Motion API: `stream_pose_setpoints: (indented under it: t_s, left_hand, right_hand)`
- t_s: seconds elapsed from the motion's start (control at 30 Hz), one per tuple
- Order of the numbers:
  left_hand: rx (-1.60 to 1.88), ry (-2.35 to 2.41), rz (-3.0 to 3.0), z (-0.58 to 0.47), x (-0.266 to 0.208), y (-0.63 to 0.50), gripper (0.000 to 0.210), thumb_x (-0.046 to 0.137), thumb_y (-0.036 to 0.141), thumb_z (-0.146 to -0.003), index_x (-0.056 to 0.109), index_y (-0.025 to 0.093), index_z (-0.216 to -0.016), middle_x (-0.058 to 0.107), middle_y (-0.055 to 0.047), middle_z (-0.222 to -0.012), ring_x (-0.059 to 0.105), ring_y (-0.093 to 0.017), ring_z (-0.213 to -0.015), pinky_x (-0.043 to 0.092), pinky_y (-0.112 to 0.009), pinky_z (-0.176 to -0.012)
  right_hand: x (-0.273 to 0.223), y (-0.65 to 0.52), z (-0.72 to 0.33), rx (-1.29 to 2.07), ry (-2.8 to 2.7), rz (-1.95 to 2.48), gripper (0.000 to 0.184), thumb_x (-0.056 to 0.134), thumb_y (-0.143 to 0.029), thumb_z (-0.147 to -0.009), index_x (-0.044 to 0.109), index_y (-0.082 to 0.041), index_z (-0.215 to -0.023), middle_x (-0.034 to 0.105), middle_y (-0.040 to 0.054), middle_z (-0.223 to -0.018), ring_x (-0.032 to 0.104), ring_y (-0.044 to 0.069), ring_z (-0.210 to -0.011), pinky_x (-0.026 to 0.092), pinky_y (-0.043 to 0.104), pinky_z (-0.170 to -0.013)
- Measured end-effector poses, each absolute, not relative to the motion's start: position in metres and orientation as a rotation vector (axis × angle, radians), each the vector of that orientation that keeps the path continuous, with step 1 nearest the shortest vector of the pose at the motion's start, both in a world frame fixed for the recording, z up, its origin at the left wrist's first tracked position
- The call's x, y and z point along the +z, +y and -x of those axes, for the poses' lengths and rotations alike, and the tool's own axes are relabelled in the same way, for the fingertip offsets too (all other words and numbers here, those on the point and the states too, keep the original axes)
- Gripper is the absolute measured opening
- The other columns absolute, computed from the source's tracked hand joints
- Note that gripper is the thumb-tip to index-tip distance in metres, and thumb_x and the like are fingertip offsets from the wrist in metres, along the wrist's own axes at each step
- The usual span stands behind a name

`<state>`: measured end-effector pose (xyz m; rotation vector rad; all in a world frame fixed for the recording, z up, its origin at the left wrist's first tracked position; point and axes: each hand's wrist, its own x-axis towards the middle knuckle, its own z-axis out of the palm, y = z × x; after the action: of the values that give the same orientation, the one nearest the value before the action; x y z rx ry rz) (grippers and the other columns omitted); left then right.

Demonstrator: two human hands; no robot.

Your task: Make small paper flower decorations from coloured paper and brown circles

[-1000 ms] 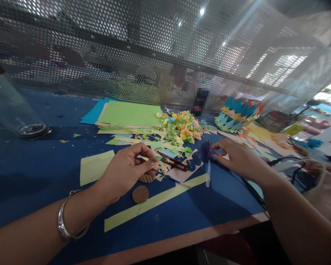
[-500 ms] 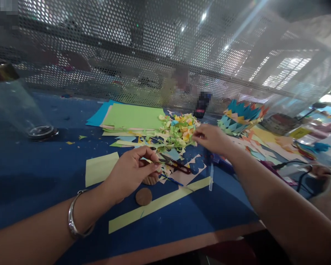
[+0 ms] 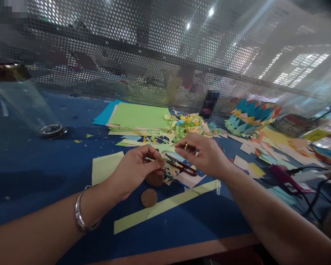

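Observation:
My left hand, with a silver bangle at the wrist, pinches a small yellow-green bit of paper between thumb and forefinger. To its right, my right hand has its fingers drawn together; what they hold, if anything, cannot be made out. Below and between the hands lie small scissors with dark red handles. One round brown disc rests on the blue table, and a second brown disc is partly hidden under my left fingers. A long pale yellow paper strip runs slantwise in front.
Behind my hands are a heap of curled paper bits and stacked coloured sheets. A clear jar stands left. At right are a spiky paper piece, paper scraps, cables and a maroon device. Perforated metal screen closes the back.
My right hand has come left and down from beside the curled paper heap toward my left hand. The left hand keeps its pinch. The whole view has shifted slightly.

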<state>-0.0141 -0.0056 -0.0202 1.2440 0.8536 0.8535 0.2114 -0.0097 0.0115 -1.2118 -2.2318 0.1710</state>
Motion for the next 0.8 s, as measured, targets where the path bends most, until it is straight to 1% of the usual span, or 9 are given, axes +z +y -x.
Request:
stream_pose_setpoints:
  t_s: [0.07, 0.13, 0.3, 0.4, 0.5, 0.67, 0.8]
  left_hand:
    - [0.845, 0.837, -1.23, 0.013, -0.02, -0.007, 0.019, 0.075, 0.022, -0.075, 0.057, 0.02, -0.081, 0.063, 0.003, -0.07, 0.062, -0.01, -0.062, 0.051, -0.022, -0.059]
    - [0.833, 0.826, -1.246, 0.011, -0.02, -0.008, 0.017, 0.073, 0.023, -0.077, 0.056, 0.019, -0.082, 0.063, 0.003, -0.069, 0.062, -0.01, -0.061, 0.051, -0.022, -0.058]
    - [0.785, 0.828, -1.277, 0.009, -0.021, -0.01, 0.016, 0.07, 0.029, -0.081, 0.057, 0.019, -0.085, 0.067, 0.0, -0.073, 0.064, -0.012, -0.059, 0.052, -0.025, -0.057]
    - [0.819, 0.815, -1.281, 0.009, -0.02, -0.01, 0.015, 0.071, 0.026, -0.079, 0.059, 0.019, -0.085, 0.068, 0.0, -0.077, 0.067, -0.013, -0.067, 0.053, -0.025, -0.062]
    - [0.832, 0.781, -1.274, 0.01, -0.015, -0.012, 0.017, 0.071, 0.02, -0.077, 0.06, 0.019, -0.089, 0.068, 0.0, -0.083, 0.07, -0.015, -0.078, 0.055, -0.026, -0.068]
    - [0.858, 0.778, -1.345, 0.01, -0.01, -0.014, 0.026, 0.07, 0.012, -0.074, 0.058, 0.02, -0.096, 0.068, 0.0, -0.086, 0.07, -0.015, -0.077, 0.055, -0.027, -0.072]
    - [0.897, 0.781, -1.442, 0.01, -0.013, -0.013, 0.023, 0.068, 0.013, -0.076, 0.057, 0.02, -0.095, 0.068, 0.0, -0.088, 0.071, -0.015, -0.081, 0.056, -0.028, -0.076]
  right_hand:
    - [0.009, -0.021, -0.201, 0.303, -2.272, 1.156, 0.019, 0.06, -0.034, -0.093, 0.069, -0.018, -0.097, 0.062, 0.0026, -0.085, 0.056, 0.01, -0.068, 0.044, 0.023, -0.061]
    - [0.007, -0.025, -0.196, 0.358, -2.283, 1.132, 0.02, 0.061, -0.035, -0.093, 0.07, -0.017, -0.097, 0.062, 0.0029, -0.086, 0.056, 0.01, -0.069, 0.044, 0.023, -0.062]
    - [-0.003, -0.024, -0.194, 0.287, -2.29, 1.072, 0.019, 0.056, -0.03, -0.095, 0.07, -0.017, -0.091, 0.061, 0.0031, -0.079, 0.055, 0.013, -0.074, 0.042, 0.026, -0.066]
    - [-0.007, -0.025, -0.194, 0.276, -2.264, 1.066, 0.02, 0.055, -0.03, -0.096, 0.069, -0.018, -0.088, 0.06, 0.0027, -0.077, 0.054, 0.013, -0.072, 0.042, 0.027, -0.066]
    - [-0.009, -0.026, -0.195, 0.303, -2.22, 1.073, 0.021, 0.055, -0.032, -0.096, 0.069, -0.019, -0.087, 0.059, 0.0021, -0.077, 0.054, 0.012, -0.071, 0.041, 0.026, -0.064]
    - [-0.011, -0.027, -0.199, 0.317, -2.153, 1.107, 0.021, 0.058, -0.034, -0.094, 0.069, -0.019, -0.085, 0.057, 0.0005, -0.074, 0.051, 0.011, -0.067, 0.038, 0.025, -0.059]
    - [-0.011, -0.029, -0.197, 0.336, -2.153, 1.089, 0.02, 0.059, -0.031, -0.094, 0.069, -0.017, -0.085, 0.057, 0.0009, -0.074, 0.052, 0.011, -0.068, 0.038, 0.024, -0.06]
